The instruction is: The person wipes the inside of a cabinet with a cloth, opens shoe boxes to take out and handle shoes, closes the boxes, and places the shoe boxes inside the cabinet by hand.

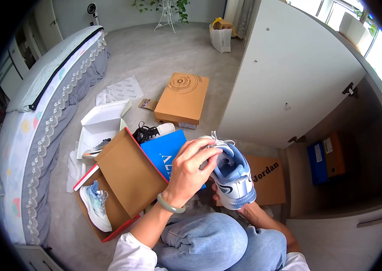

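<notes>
A white and blue sneaker (235,189) is held up above my knees, heel towards me, with its blue-lined opening facing up. My left hand (192,168), wearing a pale green bangle (170,205), has its fingers closed on the shoe's upper edge by the white laces (220,142). From below and behind, my right hand (215,191) grips the same sneaker; most of that hand is hidden by the shoe. To the left, a similar white and blue sneaker (95,208) lies in an open red-edged shoebox (130,174) with a brown inside.
Around me lie a blue box (161,151), a brown shoebox (182,97), a Jordan box (267,180), a white box (103,128) and a black-laced shoe (152,132). An open cabinet door (285,77) stands at right; a bed (42,135) lines the left.
</notes>
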A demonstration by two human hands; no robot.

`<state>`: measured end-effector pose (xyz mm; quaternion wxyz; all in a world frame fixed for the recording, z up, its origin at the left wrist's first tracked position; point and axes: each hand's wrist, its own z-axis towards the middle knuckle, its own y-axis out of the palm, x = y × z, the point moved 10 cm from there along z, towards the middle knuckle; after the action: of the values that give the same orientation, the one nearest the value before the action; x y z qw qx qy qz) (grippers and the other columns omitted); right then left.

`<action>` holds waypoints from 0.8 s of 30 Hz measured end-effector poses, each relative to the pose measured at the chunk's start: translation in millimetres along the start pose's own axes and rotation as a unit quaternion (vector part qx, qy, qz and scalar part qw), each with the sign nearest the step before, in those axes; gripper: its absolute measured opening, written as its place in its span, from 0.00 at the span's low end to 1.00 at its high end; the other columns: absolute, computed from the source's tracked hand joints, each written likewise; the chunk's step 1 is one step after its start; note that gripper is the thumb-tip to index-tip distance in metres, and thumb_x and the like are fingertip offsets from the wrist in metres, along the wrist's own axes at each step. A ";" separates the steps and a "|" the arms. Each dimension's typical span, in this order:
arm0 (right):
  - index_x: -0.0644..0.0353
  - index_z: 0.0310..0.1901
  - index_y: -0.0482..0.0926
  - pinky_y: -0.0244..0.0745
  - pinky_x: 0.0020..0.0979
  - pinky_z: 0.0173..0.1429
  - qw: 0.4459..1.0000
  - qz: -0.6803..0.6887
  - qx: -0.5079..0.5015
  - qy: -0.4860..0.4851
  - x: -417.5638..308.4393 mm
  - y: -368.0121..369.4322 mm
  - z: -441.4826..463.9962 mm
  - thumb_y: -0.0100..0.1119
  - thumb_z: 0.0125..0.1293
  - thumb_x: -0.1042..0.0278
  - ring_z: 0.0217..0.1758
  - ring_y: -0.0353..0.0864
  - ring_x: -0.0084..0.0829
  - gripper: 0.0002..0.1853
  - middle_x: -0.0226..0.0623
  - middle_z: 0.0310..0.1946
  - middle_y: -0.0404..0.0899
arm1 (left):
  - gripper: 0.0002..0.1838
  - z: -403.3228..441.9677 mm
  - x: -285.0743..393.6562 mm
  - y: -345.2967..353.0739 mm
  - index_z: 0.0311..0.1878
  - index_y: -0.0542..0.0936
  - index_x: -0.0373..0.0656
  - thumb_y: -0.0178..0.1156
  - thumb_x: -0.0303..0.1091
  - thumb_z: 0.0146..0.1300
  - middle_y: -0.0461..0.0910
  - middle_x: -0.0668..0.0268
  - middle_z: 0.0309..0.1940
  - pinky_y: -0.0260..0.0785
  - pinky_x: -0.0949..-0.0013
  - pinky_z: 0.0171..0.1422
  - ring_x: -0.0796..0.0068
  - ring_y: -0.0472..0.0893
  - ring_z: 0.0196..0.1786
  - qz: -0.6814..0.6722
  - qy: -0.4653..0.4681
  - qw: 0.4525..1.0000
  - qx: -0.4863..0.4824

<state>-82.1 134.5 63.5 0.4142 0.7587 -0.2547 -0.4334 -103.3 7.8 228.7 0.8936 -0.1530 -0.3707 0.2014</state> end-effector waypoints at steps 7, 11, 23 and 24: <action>0.60 0.69 0.68 0.82 0.56 0.48 0.983 0.128 -0.099 0.085 21.3 -12.9 0.5 0.33 0.71 0.35 0.50 0.82 0.54 0.38 0.57 0.59 0.76 | 0.14 -2.1 -19.9 4.1 0.47 0.88 0.41 0.64 0.19 0.57 0.83 0.60 0.43 0.77 0.67 0.49 0.66 0.84 0.44 -0.031 -0.078 0.996 -0.022; 0.59 0.69 0.68 0.81 0.57 0.49 0.982 0.126 -0.107 0.095 21.1 -7.1 -1.4 0.33 0.71 0.36 0.51 0.82 0.54 0.38 0.57 0.59 0.76 | 0.15 1.3 -28.6 6.5 0.49 0.87 0.40 0.61 0.18 0.60 0.82 0.61 0.43 0.76 0.69 0.49 0.69 0.82 0.44 -0.095 -0.122 0.987 -0.043; 0.58 0.67 0.69 0.81 0.57 0.47 0.989 0.086 -0.095 0.079 18.8 -8.0 -1.6 0.33 0.71 0.36 0.50 0.82 0.55 0.37 0.59 0.60 0.75 | 0.15 5.6 -42.0 9.1 0.52 0.86 0.40 0.57 0.21 0.65 0.81 0.59 0.44 0.76 0.71 0.47 0.69 0.82 0.44 -0.140 -0.114 0.981 -0.072; 0.58 0.67 0.70 0.81 0.56 0.47 0.990 0.087 -0.080 0.075 17.2 -6.9 -2.3 0.33 0.72 0.36 0.49 0.82 0.54 0.37 0.60 0.61 0.74 | 0.15 6.5 -41.0 6.4 0.52 0.86 0.40 0.57 0.21 0.65 0.81 0.59 0.44 0.76 0.71 0.47 0.69 0.82 0.44 -0.138 -0.114 0.981 -0.069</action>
<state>-71.4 126.3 50.6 0.5272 0.7286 -0.2524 -0.3569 -135.9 -5.2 205.8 0.8518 -0.1379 -0.5011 0.0658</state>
